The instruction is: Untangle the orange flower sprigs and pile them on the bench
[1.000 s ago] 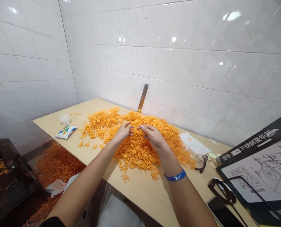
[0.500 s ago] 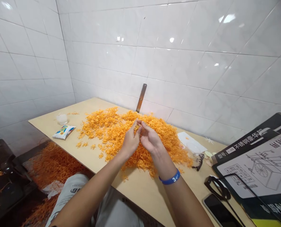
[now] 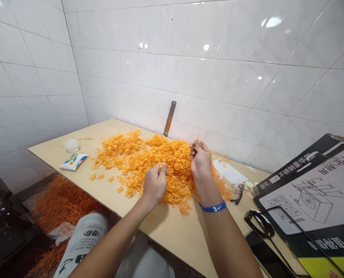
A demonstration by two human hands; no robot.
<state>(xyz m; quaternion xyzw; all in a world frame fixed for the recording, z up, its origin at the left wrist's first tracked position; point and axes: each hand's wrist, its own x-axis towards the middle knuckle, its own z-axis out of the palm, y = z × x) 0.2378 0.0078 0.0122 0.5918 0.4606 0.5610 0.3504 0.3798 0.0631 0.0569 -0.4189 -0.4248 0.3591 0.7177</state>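
A broad heap of small orange plastic flower-like pieces (image 3: 163, 148) covers the middle of the table. Over its front part, my left hand (image 3: 154, 184) is closed, thumb against the curled fingers, with a small orange piece (image 3: 161, 166) showing at the tips. My right hand (image 3: 201, 162) is apart from it, to the right and slightly farther back. Its fingers pinch a thin orange plastic sprue (image 3: 198, 137) whose spiky ends stick out above and beside the hand. A blue wristband (image 3: 213, 207) sits on my right wrist.
On the table's left are a glass (image 3: 71, 145) and a white-and-blue packet (image 3: 74, 161). White paper (image 3: 230, 172), dark glasses (image 3: 238, 194), a phone (image 3: 268, 255), a black cable and printed cardboard (image 3: 307, 204) lie at the right. Orange scraps (image 3: 63, 202) cover the floor; a tiled wall stands behind.
My hands were together over the heap and have parted. The right has moved right and back with the orange sprue; the left has come slightly nearer and left.
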